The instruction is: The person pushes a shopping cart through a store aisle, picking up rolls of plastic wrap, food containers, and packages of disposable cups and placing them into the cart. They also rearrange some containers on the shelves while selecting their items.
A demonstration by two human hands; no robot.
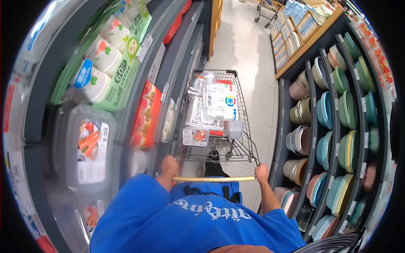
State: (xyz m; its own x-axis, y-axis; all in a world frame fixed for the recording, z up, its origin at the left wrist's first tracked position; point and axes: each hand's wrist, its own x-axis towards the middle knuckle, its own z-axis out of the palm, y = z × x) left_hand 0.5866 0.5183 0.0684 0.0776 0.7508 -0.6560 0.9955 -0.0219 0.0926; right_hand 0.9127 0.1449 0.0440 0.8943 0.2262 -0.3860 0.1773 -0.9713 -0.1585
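My left hand (169,164) is closed at the left end of the shopping cart's yellow handle bar (214,179). At the other end, my right hand (261,171) is wrapped round the right corner of the cart frame. The wire shopping cart (249,141) stands in front of me. Inside it lie white plastic packages (214,101), one with a colored round logo, and a clear food container (195,137) with a picture label. A second small clear container (233,130) sits at the right of the basket.
Shelves on the left hold packs of paper cups (101,69) and clear plastic boxes (90,145), close to my left arm. Stacked colored basins (348,109) and buckets (297,139) line the right. Ahead runs a tiled aisle (240,46) with another cart (266,12) at its far end.
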